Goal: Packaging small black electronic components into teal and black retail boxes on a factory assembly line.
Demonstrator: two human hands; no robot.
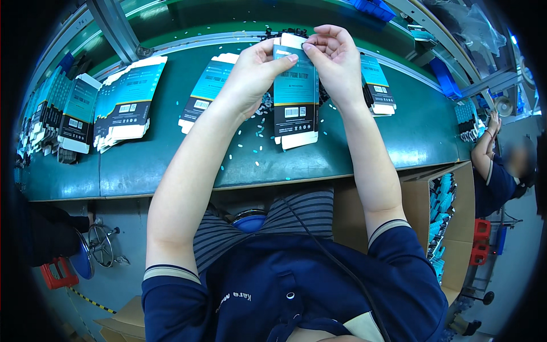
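Observation:
A teal and black cardboard box (292, 94) with white end flaps stands out over the middle of the bench. My left hand (253, 74) grips its left edge, the thumb laid across the front near the top. At the upper right edge, my right hand (336, 62) has thumb and forefinger closed by the white top flap, the other fingers curled loosely. Behind my left forearm lies a stack of similar flat boxes (208, 85). More of them (376, 85) rest just right of my right wrist. Small black pieces (285, 33) lie behind the box, partly hidden by it and my hands.
Stacks of flat boxes (128, 102) line the left side of the green bench (188, 165). Small white and teal bits are scattered on it. A large carton (464, 228) full of boxes stands at my right. Another person (496, 165) works at the far right.

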